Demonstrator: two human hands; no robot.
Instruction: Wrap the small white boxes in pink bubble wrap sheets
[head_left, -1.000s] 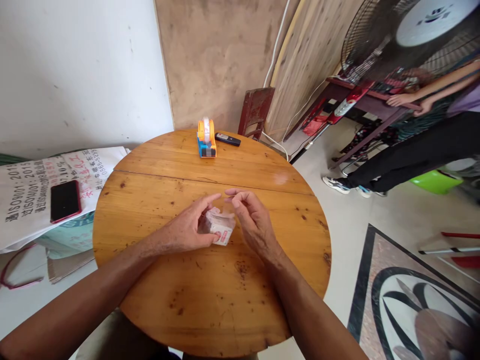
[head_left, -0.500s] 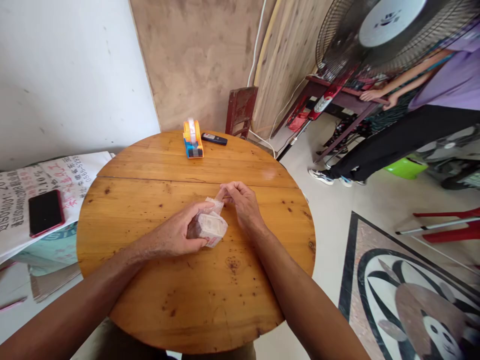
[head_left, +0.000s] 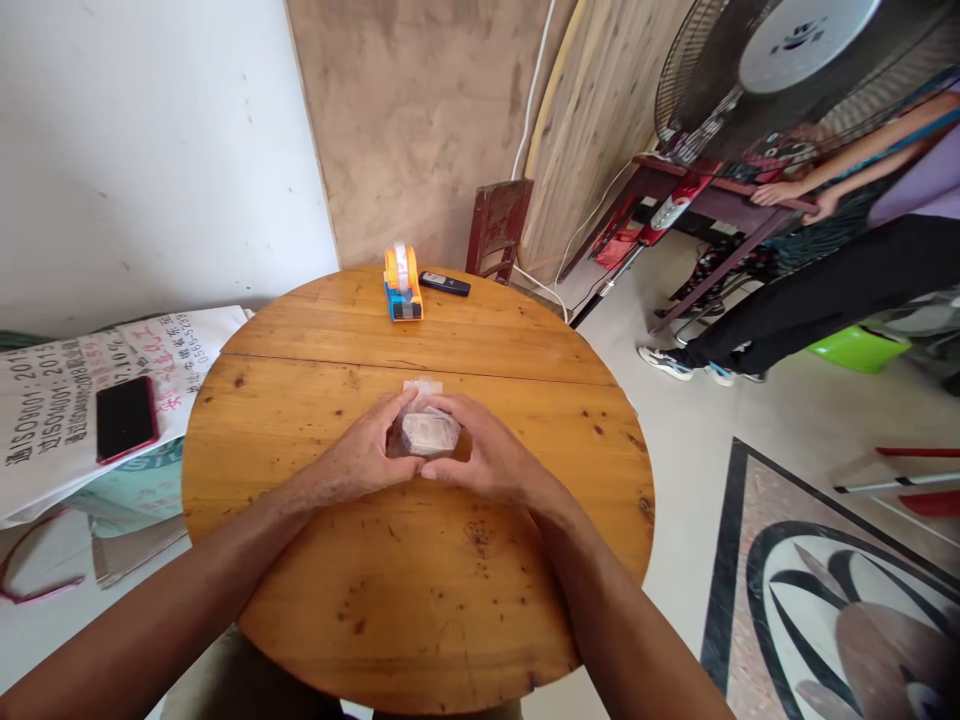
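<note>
Left hand (head_left: 367,446) and right hand (head_left: 493,448) clamp a wrapped packet (head_left: 431,431) between their fingers, likely light and crushable, best gripped by its sides.

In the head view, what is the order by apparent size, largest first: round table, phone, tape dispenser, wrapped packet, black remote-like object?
1. Round table
2. Phone
3. Tape dispenser and wrapped packet: not ranked; left hand and right hand partly cover the packet
4. Black remote-like object
</note>
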